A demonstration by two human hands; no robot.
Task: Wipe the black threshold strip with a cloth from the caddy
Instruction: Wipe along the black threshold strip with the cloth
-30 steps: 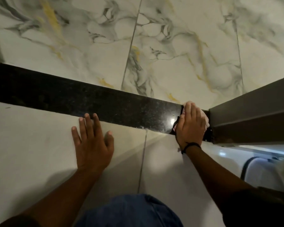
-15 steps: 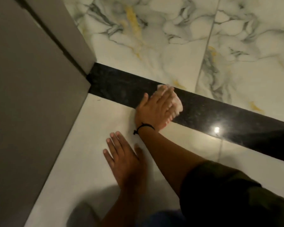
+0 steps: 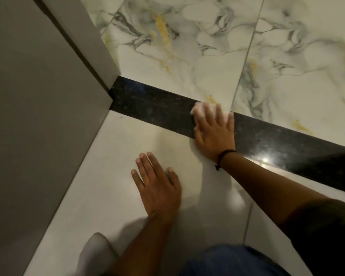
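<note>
- Your right hand (image 3: 214,132) lies flat across the black strip (image 3: 155,105), fingers spread and pointing away from you, palm pressing down.
- Under that hand sits the cloth (image 3: 200,110), pale and bunched; only a bit of it shows past your fingertips at the strip's far edge, and it looks blurred.
- The cloth is pinned between palm and strip, touching both; it is pressed flat, not pinched.
- A thin black band (image 3: 223,155) circles your right wrist, which rests over the near edge of the strip.
- Your left hand (image 3: 157,186) is flat on the plain floor (image 3: 112,176), fingers open and slightly apart, holding nothing.
- That left hand sits near the strip but apart from it, on your side, to the left of the right forearm.
- The strip runs from the grey wall (image 3: 38,116) at the left, slanting down to the right edge of view, between the plain floor and the veined marble tiles (image 3: 187,56) beyond.
- A bright glint (image 3: 265,159) shows on the strip just right of your right wrist.
- Your right hand is about midway along the visible strip, well clear of the wall corner.
- At the bottom, blue fabric (image 3: 233,261) fills the near edge, and a dark sleeve (image 3: 327,232) covers your right upper arm.
- The caddy is not in view.
</note>
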